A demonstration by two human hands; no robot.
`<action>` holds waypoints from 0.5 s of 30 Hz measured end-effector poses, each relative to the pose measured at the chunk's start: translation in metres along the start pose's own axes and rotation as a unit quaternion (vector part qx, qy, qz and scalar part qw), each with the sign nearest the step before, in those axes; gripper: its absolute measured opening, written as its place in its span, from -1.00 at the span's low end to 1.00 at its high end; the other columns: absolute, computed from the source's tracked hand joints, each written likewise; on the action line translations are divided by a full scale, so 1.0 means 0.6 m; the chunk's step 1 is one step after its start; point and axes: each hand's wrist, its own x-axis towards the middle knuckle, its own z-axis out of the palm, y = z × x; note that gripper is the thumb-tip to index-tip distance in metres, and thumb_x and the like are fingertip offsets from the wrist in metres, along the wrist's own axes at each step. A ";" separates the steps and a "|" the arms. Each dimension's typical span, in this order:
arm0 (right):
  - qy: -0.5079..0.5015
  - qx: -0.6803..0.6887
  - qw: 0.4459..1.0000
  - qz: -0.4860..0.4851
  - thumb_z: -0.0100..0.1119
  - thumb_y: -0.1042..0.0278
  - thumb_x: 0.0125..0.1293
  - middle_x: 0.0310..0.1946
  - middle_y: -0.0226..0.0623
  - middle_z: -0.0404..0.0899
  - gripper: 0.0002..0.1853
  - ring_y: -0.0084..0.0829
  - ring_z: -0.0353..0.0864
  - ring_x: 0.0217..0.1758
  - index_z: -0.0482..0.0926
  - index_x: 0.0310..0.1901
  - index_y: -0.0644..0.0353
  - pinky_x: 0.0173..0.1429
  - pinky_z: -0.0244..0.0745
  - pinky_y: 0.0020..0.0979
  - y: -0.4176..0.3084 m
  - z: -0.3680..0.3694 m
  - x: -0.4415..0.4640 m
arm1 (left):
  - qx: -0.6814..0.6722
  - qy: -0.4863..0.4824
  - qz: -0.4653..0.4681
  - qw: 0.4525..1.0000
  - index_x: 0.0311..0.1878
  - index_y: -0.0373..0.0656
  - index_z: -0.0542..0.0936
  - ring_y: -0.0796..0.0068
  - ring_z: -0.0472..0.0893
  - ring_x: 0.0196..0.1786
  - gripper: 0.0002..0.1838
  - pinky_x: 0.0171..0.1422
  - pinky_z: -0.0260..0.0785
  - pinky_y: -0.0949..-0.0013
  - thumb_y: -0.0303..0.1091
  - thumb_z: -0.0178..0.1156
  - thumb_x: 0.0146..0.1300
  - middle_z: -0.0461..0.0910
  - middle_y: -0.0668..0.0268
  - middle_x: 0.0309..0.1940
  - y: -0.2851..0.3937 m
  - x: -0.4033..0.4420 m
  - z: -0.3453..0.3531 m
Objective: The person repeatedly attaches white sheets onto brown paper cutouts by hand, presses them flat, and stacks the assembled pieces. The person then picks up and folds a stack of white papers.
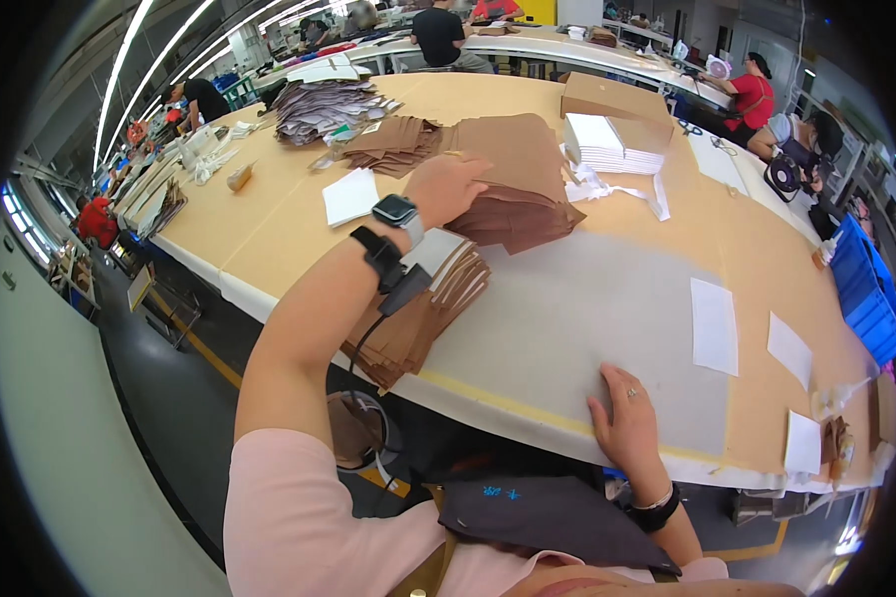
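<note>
A fanned stack of brown sheets (518,221) is spread near the middle of the tan table (259,234), at the far edge of a grey mat (577,308). Its left side is reached by the left hand (450,187), at whose wrist a smartwatch (395,209) is worn; whether its fingers are closed on a sheet or merely laid there cannot be told. By the left forearm, a second brown bundle (408,338) with white pieces showing is set at the near edge. The right hand (627,418) is rested on the mat near that edge, its fingers loosely spread and nothing held. Beyond the fanned stack, a brown pile (393,141) and a greyish pile (324,109) are seen to the left, and a stack of white cards (597,137) is placed to the right, beside a cardboard box (612,94). Farther right, a white sheet (714,325) is laid across the mat's border, and a blue crate (869,289) is stood beside the table.
</note>
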 end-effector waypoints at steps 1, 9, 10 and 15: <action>0.005 0.005 1.000 0.002 0.34 0.45 0.22 0.06 0.01 0.63 -0.46 0.00 0.58 0.19 0.47 0.25 0.33 0.24 0.52 -0.14 0.001 -0.001 -0.003 | -0.004 0.004 0.005 1.000 0.05 -0.09 0.66 0.07 0.65 0.01 -0.70 0.10 0.50 0.07 -0.25 0.27 0.29 0.70 0.20 -0.05 -0.006 0.019 0.024; 0.037 -0.001 0.999 0.017 0.34 0.47 0.21 -0.02 -0.03 0.66 -0.50 -0.05 0.63 0.11 0.51 0.20 0.34 0.15 0.58 -0.17 0.000 -0.004 -0.007 | 0.012 -0.170 0.016 0.985 -0.12 -0.09 0.77 0.09 0.65 0.06 -0.81 0.19 0.48 0.15 -0.29 0.28 0.29 0.75 0.24 -0.09 -0.008 0.094 0.048; 0.036 -0.004 0.999 0.005 0.34 0.47 0.21 -0.03 -0.04 0.66 -0.50 -0.05 0.63 0.11 0.51 0.20 0.34 0.15 0.57 -0.17 0.000 -0.005 -0.006 | 0.013 -0.173 0.019 0.985 -0.12 -0.09 0.77 0.09 0.65 0.06 -0.81 0.19 0.48 0.15 -0.29 0.28 0.29 0.75 0.24 -0.09 -0.011 0.098 0.046; 0.034 0.011 0.999 0.001 0.35 0.49 0.18 0.00 0.00 0.64 -0.49 0.01 0.61 0.09 0.51 0.19 0.32 0.15 0.56 -0.14 0.001 -0.007 -0.005 | -0.101 -0.204 -0.094 0.969 -0.26 -0.17 0.79 0.21 0.72 -0.15 -0.83 0.05 0.53 0.26 -0.30 0.43 0.12 0.78 0.20 -0.22 -0.021 0.119 0.035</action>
